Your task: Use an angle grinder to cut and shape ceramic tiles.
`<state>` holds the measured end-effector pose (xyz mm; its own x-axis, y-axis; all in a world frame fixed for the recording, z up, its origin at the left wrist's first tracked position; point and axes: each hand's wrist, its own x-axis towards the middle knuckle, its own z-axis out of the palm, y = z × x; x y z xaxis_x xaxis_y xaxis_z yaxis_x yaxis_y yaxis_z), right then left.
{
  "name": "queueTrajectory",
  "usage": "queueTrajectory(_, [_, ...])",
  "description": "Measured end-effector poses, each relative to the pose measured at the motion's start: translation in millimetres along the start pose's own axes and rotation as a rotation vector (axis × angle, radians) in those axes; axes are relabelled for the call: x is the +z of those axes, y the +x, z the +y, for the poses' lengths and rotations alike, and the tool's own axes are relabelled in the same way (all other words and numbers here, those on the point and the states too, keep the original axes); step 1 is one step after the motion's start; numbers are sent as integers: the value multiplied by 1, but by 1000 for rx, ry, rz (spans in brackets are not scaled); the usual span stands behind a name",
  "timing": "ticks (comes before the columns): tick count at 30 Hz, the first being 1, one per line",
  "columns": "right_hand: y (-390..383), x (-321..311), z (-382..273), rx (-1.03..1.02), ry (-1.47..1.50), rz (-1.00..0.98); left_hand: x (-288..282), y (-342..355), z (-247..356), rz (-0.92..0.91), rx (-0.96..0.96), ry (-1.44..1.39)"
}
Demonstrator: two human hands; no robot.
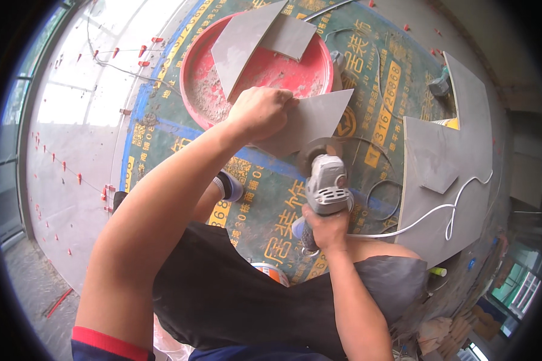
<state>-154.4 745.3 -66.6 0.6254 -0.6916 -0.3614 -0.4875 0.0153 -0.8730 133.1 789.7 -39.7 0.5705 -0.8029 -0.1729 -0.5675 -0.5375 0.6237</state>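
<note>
Green printed floor sheet (253,207) — red clips (143,51) along pale floor tiles (90,150) — window (7,195) far left.

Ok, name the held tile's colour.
The held tile is plain light grey, shown best in the head view.

Dark navy on the left sleeve (90,354), and look at that bright red band (109,343) rounding the cuff! More navy cloth (265,353) at the waist, then black shorts (223,295), paler and greyer by the bare right knee (379,248). Bare left forearm (174,180), bare right forearm (358,295), 2 ungloved hands, left hand (262,114) and right hand (329,227), and 1 pale, dark-edged shoe (235,189)!
</note>
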Motion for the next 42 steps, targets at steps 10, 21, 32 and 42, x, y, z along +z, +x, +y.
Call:
queueTrajectory(10, [-21, 24, -6, -111, -167, -68, -2, -1, 2, -11, -42, -15])
queueTrajectory(21, [8, -12, -3, -16, 67, 48, -5, -1, 5, -27, -37, 20])
queueTrajectory(32, [3, -31, -14, 148, 459, 273, 10, -47, 26, -31, 101, 413])
queueTrajectory(42, [-28, -18, -11, 82, 166, 52, -24, -73, -14, -73, 316, 420])
